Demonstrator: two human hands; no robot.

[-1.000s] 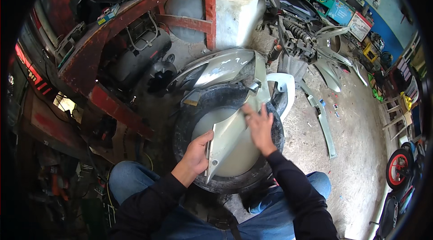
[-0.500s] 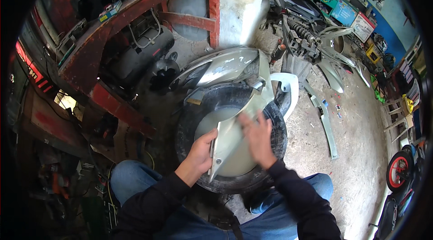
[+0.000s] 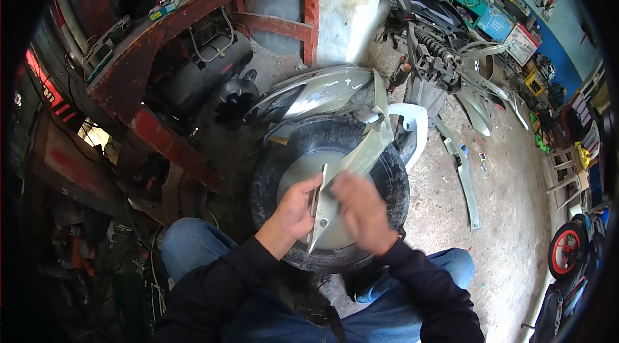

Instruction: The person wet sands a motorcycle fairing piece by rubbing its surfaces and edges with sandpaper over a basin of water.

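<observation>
A long pale-green motorcycle body panel (image 3: 369, 151) slants over a round black tub (image 3: 394, 195) between my knees. Its far, narrow end rises past the tub's far rim. Cloudy greyish water (image 3: 298, 174) lies in the tub beneath it. My left hand (image 3: 291, 215) is closed on the panel's left edge near its lower end, thumb on top. Over the panel's lower face is my right hand (image 3: 369, 215), its fingers smeared by motion; whether anything is under them I cannot make out.
Beyond the tub lie a silver fairing (image 3: 322, 91) and a white curved part (image 3: 418, 137). A narrow green trim strip (image 3: 465, 182) lies on the concrete floor at right. A red bench frame (image 3: 174, 149) stands left, a black tank (image 3: 219, 66) under it.
My right hand has slid down the panel toward me. The panel's near end and my left hand have shifted slightly right.
</observation>
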